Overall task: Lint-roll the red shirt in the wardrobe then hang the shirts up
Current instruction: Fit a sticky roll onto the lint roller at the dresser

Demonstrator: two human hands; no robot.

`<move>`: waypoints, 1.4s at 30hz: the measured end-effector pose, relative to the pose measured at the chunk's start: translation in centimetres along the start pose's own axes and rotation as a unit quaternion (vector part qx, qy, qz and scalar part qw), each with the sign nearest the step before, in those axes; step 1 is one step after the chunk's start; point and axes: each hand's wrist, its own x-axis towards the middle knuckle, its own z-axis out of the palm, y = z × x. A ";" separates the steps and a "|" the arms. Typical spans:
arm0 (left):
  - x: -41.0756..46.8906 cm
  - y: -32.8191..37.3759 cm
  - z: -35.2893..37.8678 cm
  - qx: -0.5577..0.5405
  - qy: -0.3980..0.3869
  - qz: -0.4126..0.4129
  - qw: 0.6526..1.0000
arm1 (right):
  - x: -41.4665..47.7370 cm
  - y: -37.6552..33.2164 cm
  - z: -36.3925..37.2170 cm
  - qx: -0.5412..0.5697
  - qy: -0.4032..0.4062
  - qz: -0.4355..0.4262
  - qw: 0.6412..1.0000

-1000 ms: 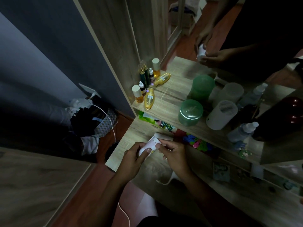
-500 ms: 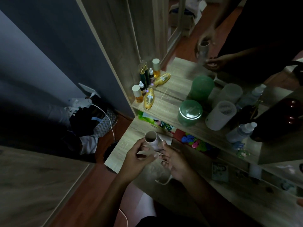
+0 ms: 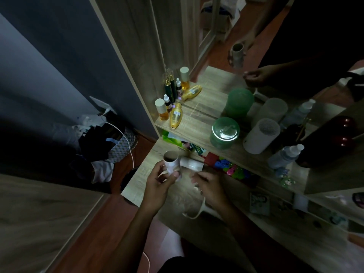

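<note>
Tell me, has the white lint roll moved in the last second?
Yes. The lint roll has tipped up on end, hollow core showing, and shifted slightly left, away from the green jar on the shelf. Only the left hand grips it now.

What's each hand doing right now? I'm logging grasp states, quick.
Left hand: holding the lint roll.
Right hand: fingers curled; cannot tell if it holds anything.

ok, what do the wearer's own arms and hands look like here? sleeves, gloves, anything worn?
Both are bare: no gloves, no sleeves in view along either forearm, no watch or band at the wrists. The left hand shows nothing worn. The right hand has a small pale glint on one of its fingers, possibly a ring; the light is too dim to be sure.
</note>
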 end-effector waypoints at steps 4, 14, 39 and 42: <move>-0.1 -1.0 -0.6 0.011 0.013 -0.005 1.000 | 3.3 2.4 -1.9 -0.217 0.090 -0.086 0.968; -0.8 -2.5 -0.7 0.060 -0.003 -0.013 0.998 | 6.5 8.5 -1.0 -0.542 0.018 -0.121 0.831; -1.2 -3.9 -1.9 0.095 -0.009 -0.050 0.994 | 5.7 11.2 -3.6 -0.497 0.058 -0.193 0.844; -1.2 -4.0 -1.8 0.088 -0.002 -0.069 0.994 | 3.7 7.7 -1.9 -0.276 0.055 -0.179 0.943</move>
